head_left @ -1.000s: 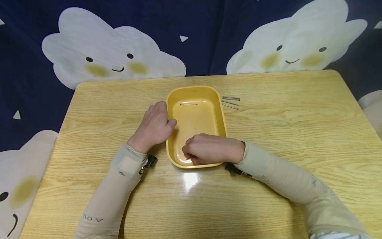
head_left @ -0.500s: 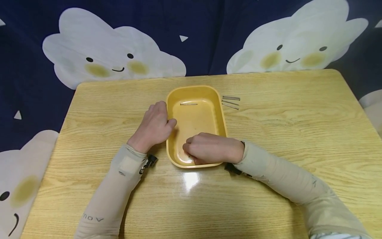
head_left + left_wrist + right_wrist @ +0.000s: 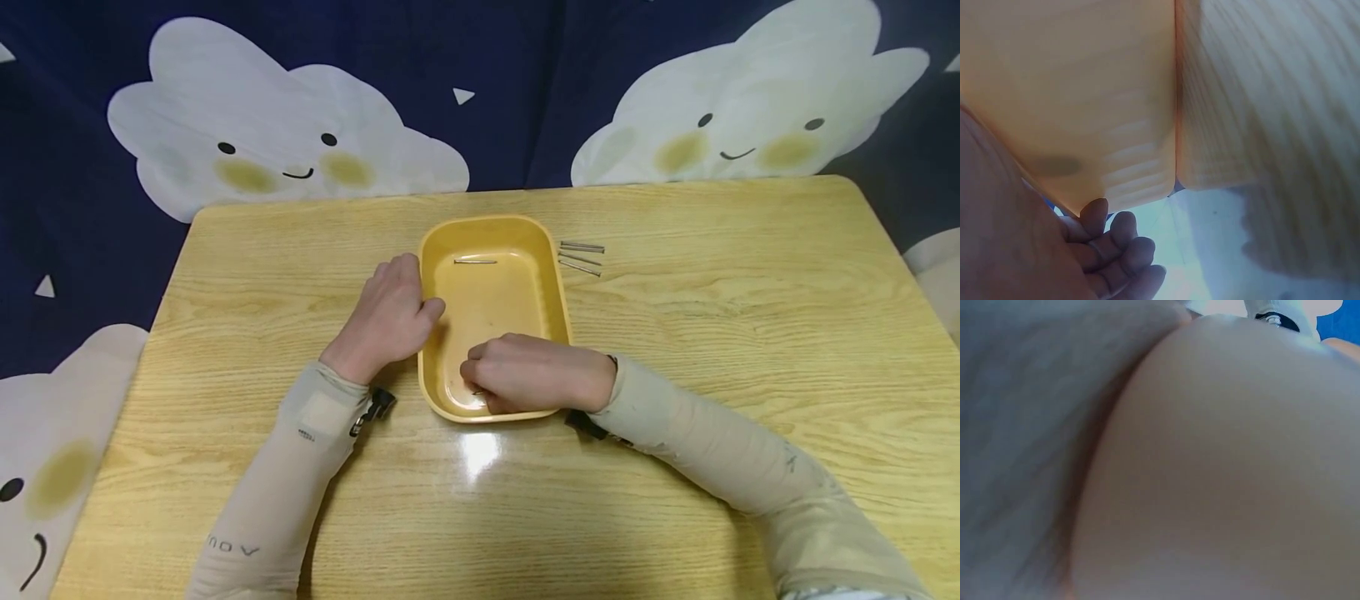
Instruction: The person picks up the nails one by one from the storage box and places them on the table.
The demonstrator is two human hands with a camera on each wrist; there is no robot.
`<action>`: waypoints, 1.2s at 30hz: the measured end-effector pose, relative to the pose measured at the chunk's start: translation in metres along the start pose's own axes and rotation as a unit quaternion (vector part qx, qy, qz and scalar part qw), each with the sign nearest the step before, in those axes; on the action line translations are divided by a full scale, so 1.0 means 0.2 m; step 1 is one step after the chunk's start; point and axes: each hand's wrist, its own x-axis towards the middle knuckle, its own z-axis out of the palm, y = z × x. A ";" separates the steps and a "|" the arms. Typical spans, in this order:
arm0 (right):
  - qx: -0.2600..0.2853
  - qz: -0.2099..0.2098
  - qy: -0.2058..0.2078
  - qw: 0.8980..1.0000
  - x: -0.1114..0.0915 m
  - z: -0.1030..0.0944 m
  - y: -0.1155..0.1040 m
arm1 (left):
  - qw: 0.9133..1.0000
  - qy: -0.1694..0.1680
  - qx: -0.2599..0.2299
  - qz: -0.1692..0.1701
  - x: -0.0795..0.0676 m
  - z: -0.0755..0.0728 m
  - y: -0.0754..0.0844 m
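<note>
A yellow plastic tub (image 3: 491,218) rests on the wooden table. My left hand (image 3: 386,312) grips its left rim, thumb over the edge; in the left wrist view the curled fingers (image 3: 1124,228) lie at the tub's outer wall. My right hand (image 3: 525,371) reaches over the near right rim into the tub. Its fingers are curled low near the tub floor, pinching what looks like a nail (image 3: 477,392), mostly hidden by the hand. Another nail (image 3: 475,262) lies crosswise at the far end inside. In the right wrist view the tub wall (image 3: 1222,456) fills most of the picture.
Several loose nails (image 3: 581,247) lie on the table (image 3: 712,308) just right of the tub's far right corner. Behind the table's far edge hangs a dark blue cloth (image 3: 517,92) with printed clouds.
The nail tip at my right fingers has shifted very slightly, and the right fingers moved by a hair. My left hand and the tub stay as they were.
</note>
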 end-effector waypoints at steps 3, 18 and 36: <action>0.016 0.005 0.000 1.000 -0.01 -0.01 0.00 | 1.000 0.001 0.000 0.003 0.00 0.00 0.00; 0.042 -0.009 -0.026 0.999 -0.03 -0.05 0.01 | 1.000 0.002 -0.002 0.000 0.00 0.00 0.00; 0.041 -0.003 -0.051 0.998 -0.03 -0.05 0.02 | 1.000 -0.003 -0.007 -0.007 0.00 0.00 0.01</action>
